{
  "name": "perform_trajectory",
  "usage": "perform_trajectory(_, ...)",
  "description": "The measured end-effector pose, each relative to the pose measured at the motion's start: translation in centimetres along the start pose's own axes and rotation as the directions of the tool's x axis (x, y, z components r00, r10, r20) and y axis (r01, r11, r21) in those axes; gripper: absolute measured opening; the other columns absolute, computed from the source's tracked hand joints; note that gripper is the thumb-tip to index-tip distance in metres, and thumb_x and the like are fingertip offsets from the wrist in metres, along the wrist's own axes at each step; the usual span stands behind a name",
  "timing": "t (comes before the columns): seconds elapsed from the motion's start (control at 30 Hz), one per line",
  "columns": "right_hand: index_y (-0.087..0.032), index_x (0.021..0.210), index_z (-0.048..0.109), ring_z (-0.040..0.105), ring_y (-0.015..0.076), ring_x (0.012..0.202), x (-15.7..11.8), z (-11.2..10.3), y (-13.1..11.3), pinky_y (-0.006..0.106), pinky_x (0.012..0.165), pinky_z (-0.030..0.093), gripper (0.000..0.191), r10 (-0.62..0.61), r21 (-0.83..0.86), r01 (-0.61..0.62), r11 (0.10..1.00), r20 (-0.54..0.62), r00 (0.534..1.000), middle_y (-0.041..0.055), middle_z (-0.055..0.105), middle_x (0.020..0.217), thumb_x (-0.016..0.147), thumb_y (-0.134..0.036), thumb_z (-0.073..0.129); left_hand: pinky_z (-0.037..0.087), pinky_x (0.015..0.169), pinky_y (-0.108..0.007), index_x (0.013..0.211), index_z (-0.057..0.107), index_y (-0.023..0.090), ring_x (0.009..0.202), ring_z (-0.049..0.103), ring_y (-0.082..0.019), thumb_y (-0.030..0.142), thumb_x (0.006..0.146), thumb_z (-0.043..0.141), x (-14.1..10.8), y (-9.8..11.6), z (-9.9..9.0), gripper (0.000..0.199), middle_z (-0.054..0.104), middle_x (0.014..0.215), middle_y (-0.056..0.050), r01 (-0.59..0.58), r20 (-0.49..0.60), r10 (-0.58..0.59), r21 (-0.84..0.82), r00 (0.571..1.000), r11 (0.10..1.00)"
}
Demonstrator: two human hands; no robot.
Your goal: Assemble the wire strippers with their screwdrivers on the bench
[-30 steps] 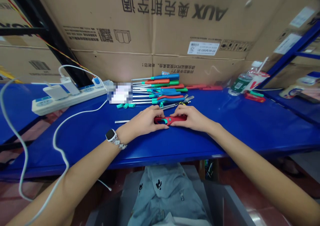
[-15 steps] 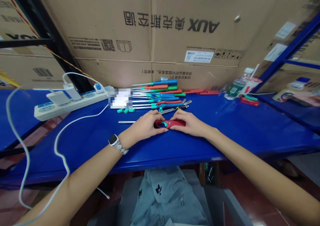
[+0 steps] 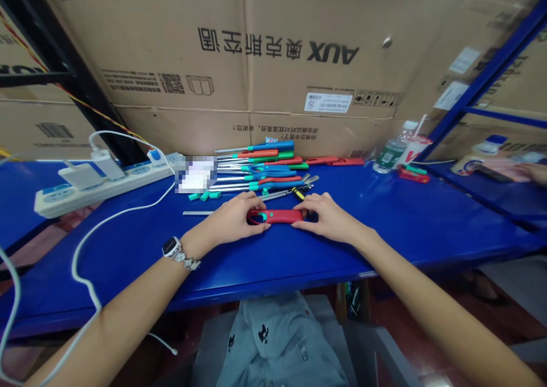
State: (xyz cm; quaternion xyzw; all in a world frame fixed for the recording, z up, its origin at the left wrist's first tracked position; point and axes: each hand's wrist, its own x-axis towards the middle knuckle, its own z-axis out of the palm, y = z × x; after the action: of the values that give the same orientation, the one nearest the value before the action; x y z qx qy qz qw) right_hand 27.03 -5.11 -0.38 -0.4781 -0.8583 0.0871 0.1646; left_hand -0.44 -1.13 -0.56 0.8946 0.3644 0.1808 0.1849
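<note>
- Pinching the loop-shaped trigger end of a smooth red plastic utility lighter [image 3: 285, 216] between thumb and fingers of the left hand [image 3: 233, 219].
- Pinching its rounded butt likewise with thumb and fingertips of the right hand [image 3: 331, 219].
- Holding it lengthwise at a glossy blue tabletop [image 3: 342, 261]; cannot tell whether touching.
- Showing a slim, shiny metal tube [image 3: 198, 213] beyond the left hand.
- Facing a row of long-nosed lighters [image 3: 273, 170], backed by creased brown cardboard [image 3: 273, 79].

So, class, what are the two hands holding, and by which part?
A red-handled tool, by its handle: the left hand at the looped end, the right hand at the opposite end.
</note>
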Motion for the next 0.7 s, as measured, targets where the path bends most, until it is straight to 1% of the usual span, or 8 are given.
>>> perform_trajectory(0.1, -0.022, 0.113, 0.071, 0.062, 0.0237, 0.093, 0.3, 0.6, -0.1, 0.041, 0.088, 0.039, 0.032, 0.003, 0.068, -0.002, 0.998, -0.01, 1.0, 0.0051, 0.07, 0.093, 0.093, -0.046, 0.07, 0.052, 0.08, -0.04, 0.105, 0.069, 0.019, 0.094, 0.062, -0.025, 0.048, 0.088, 0.068, 0.1, 0.1, 0.3, 0.034, 0.064, 0.103, -0.009, -0.043, -0.029, 0.044, 0.021, 0.999, 0.999)
perform_trajectory(0.17, -0.022, 0.115, 0.07, 0.062, 0.0238, 0.093, 0.3, 0.8, -0.2, 0.041, 0.089, 0.039, 0.032, 0.0, 0.079, 0.003, 0.997, -0.029, 1.0, 0.0055, 0.069, 0.095, 0.093, -0.046, 0.07, 0.052, 0.079, -0.039, 0.104, 0.069, 0.019, 0.094, 0.061, -0.025, 0.047, 0.09, 0.064, 0.2, 0.0, 0.5, 0.032, 0.064, 0.104, -0.009, -0.066, -0.038, 0.067, 0.023, 0.997, 0.998)
perform_trajectory(0.27, -0.022, 0.114, 0.07, 0.062, 0.0261, 0.1, 0.1, 0.9, -0.2, 0.043, 0.092, 0.039, 0.035, 0.021, 0.059, -0.017, 0.998, -0.059, 0.998, 0.0075, 0.069, 0.101, 0.091, -0.048, 0.072, 0.051, 0.078, -0.037, 0.103, 0.067, 0.019, 0.091, 0.062, -0.023, 0.046, 0.091, 0.063, 0.2, -0.3, 0.6, 0.03, 0.064, 0.103, -0.008, -0.061, -0.033, 0.061, 0.011, 0.998, 0.998)
perform_trajectory(0.37, -0.022, 0.111, 0.07, 0.061, 0.0271, 0.104, -0.1, 1.0, -0.1, 0.044, 0.093, 0.038, 0.032, 0.033, 0.06, -0.029, 0.998, -0.076, 0.997, 0.0082, 0.07, 0.106, 0.09, -0.047, 0.073, 0.052, 0.08, -0.038, 0.105, 0.068, 0.018, 0.091, 0.062, -0.023, 0.048, 0.092, 0.062, 0.2, -0.6, 0.5, 0.033, 0.063, 0.103, -0.009, -0.06, -0.021, 0.06, 0.003, 0.998, 0.998)
perform_trajectory(0.47, -0.022, 0.107, 0.071, 0.062, 0.0256, 0.101, -0.2, 1.2, 0.1, 0.042, 0.092, 0.038, 0.029, 0.029, 0.095, -0.021, 0.995, -0.089, 0.996, 0.0067, 0.07, 0.102, 0.09, -0.045, 0.074, 0.052, 0.081, -0.038, 0.106, 0.069, 0.018, 0.091, 0.062, -0.023, 0.049, 0.093, 0.061, 0.2, -0.7, 0.4, 0.034, 0.064, 0.103, -0.009, -0.071, -0.024, 0.071, -0.001, 0.997, 0.997)
perform_trajectory(0.57, -0.023, 0.107, 0.071, 0.063, 0.0241, 0.096, -0.2, 1.4, 0.1, 0.042, 0.091, 0.037, 0.029, 0.041, 0.131, -0.028, 0.991, -0.099, 0.994, 0.0045, 0.07, 0.095, 0.089, -0.046, 0.075, 0.052, 0.08, -0.038, 0.105, 0.069, 0.018, 0.09, 0.062, -0.023, 0.05, 0.093, 0.061, 0.2, -0.7, 0.5, 0.035, 0.064, 0.102, -0.009, -0.072, -0.038, 0.072, 0.0, 0.997, 0.997)
perform_trajectory(0.7, -0.023, 0.114, 0.07, 0.063, 0.0245, 0.098, -0.3, 1.4, -0.1, 0.042, 0.091, 0.037, 0.032, 0.046, 0.156, -0.033, 0.987, -0.08, 0.996, 0.005, 0.07, 0.097, 0.089, -0.042, 0.076, 0.052, 0.078, -0.037, 0.105, 0.07, 0.018, 0.089, 0.061, -0.022, 0.049, 0.094, 0.061, 0.2, -0.5, 0.5, 0.034, 0.063, 0.102, -0.009, -0.079, -0.042, 0.079, 0.012, 0.996, 0.997)
